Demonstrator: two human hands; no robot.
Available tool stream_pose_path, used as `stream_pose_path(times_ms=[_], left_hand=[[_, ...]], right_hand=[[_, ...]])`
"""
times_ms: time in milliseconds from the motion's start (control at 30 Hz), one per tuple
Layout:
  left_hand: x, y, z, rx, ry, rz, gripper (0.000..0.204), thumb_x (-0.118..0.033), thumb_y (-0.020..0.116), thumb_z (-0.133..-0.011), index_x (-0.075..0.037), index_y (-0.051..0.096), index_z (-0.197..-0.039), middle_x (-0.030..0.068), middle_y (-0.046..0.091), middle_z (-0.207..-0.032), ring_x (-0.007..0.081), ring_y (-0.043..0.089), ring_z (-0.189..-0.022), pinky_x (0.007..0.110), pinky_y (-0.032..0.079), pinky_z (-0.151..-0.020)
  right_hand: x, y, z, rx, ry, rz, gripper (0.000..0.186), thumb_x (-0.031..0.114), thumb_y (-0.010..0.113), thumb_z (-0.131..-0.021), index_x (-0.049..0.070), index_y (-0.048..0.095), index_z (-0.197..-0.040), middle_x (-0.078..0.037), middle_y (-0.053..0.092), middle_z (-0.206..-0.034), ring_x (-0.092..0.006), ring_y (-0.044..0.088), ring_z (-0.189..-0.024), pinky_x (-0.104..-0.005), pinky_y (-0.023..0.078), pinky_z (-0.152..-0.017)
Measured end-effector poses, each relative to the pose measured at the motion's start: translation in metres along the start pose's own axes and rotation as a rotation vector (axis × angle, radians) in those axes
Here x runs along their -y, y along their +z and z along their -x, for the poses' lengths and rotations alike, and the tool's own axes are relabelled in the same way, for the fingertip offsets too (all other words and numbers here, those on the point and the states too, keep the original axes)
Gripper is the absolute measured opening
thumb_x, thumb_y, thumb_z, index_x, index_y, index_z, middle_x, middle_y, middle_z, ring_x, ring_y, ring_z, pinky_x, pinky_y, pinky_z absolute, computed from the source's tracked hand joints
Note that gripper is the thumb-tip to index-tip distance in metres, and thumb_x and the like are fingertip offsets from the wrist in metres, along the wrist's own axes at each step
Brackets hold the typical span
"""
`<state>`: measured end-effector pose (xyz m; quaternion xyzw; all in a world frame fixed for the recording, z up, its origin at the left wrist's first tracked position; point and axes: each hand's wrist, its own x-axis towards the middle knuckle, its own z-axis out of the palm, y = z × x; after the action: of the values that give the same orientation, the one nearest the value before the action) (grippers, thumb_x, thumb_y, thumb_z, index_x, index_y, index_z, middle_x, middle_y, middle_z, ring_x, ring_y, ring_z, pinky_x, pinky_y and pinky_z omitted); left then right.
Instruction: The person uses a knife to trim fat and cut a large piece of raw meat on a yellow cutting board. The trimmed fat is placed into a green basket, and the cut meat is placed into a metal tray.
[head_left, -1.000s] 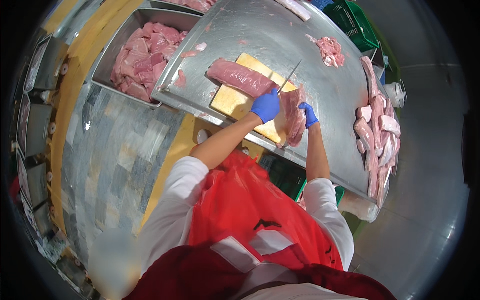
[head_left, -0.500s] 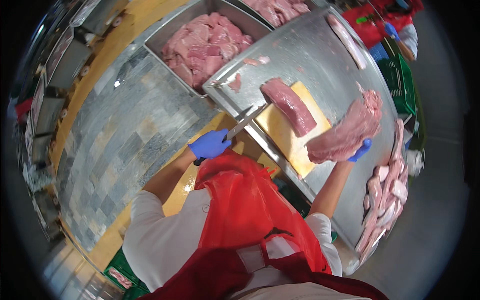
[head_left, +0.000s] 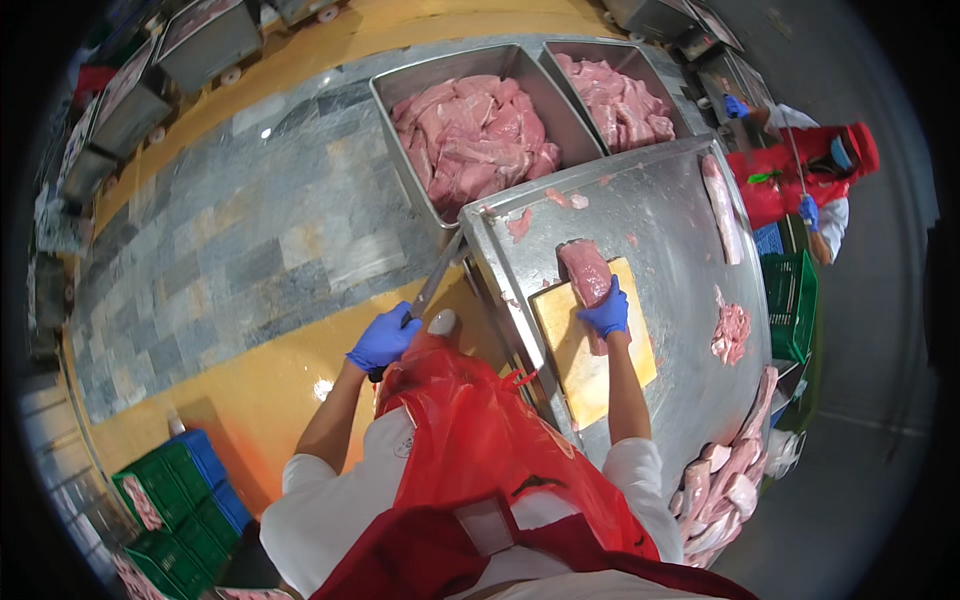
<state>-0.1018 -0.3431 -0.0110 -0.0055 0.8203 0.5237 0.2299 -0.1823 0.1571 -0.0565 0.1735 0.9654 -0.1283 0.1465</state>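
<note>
My left hand, in a blue glove, is closed round the handle of a long knife. Its blade points up and away, left of the steel table's edge. My right hand, gloved in blue too, lies over a thick piece of pink meat with the fingers curled round it. This piece rests on a yellowish cutting board, its far end reaching past the board. To the right of the board is a small heap of meat scraps.
Two steel bins, a near one and a farther one, hold meat beyond the steel table. Long cuts lie at the right edge. Across stands a co-worker in a red apron. Green crates stand lower left.
The large piece of meat has left my right hand, which now grips the piece on the board. Scraps now lie on the table at right. The knife hand and my view have shifted.
</note>
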Motion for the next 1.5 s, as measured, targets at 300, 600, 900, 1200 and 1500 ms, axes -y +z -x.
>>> stream_pose_path(times_ms=[300,600,900,1200,1500], left_hand=[[0.004,-0.008,0.001,-0.032,-0.024,0.091,0.025,-0.027,0.058,-0.099,-0.003,0.053,-0.098,0.0057,0.055,-0.063,0.0139,0.055,-0.047,0.031,0.047,-0.046],[-0.003,-0.009,-0.011,-0.108,-0.119,0.273,0.02,-0.023,0.059,-0.1,-0.004,0.054,-0.099,0.0036,0.053,-0.065,0.0112,0.051,-0.048,0.028,0.044,-0.045],[-0.033,0.008,-0.03,-0.081,-0.142,0.313,0.017,-0.022,0.058,-0.1,-0.005,0.056,-0.102,0.0014,0.053,-0.066,0.0088,0.051,-0.051,0.027,0.044,-0.046],[-0.074,0.055,-0.096,0.188,0.165,-0.396,0.027,-0.026,0.058,-0.096,-0.006,0.056,-0.115,0.0255,0.065,-0.082,0.0475,0.063,-0.076,0.052,0.049,-0.066],[-0.139,0.169,-0.127,0.557,0.317,-0.31,0.048,-0.013,0.056,-0.098,-0.005,0.043,-0.144,0.0204,0.07,-0.101,0.0375,0.07,-0.084,0.048,0.053,-0.075]], right_hand=[[-0.052,0.027,-0.017,0.206,-0.018,-0.596,0.069,0.026,0.079,-0.064,-0.001,0.058,-0.124,-0.017,0.07,-0.104,-0.0323,0.068,-0.098,-0.0389,0.055,-0.088],[0.21,-0.055,-0.029,0.27,-0.203,-1.255,0.075,0.022,0.077,-0.08,-0.01,0.045,-0.14,-0.015,0.06,-0.127,-0.0224,0.062,-0.108,-0.0342,0.051,-0.095],[0.132,-0.024,-0.017,-0.286,-0.431,-0.478,0.062,0.044,0.073,-0.081,0.001,0.065,-0.125,-0.024,0.066,-0.12,-0.0387,0.062,-0.115,-0.0441,0.047,-0.102],[-0.074,0.102,0.227,-0.444,0.175,-0.392,0.058,0.024,0.073,-0.077,0.0,0.058,-0.128,-0.027,0.055,-0.131,-0.0422,0.05,-0.124,-0.0492,0.041,-0.106],[-0.088,0.142,0.324,-0.622,0.754,-0.502,0.053,0.029,0.075,-0.077,0.003,0.063,-0.122,-0.026,0.056,-0.128,-0.0407,0.052,-0.122,-0.0474,0.044,-0.105]])
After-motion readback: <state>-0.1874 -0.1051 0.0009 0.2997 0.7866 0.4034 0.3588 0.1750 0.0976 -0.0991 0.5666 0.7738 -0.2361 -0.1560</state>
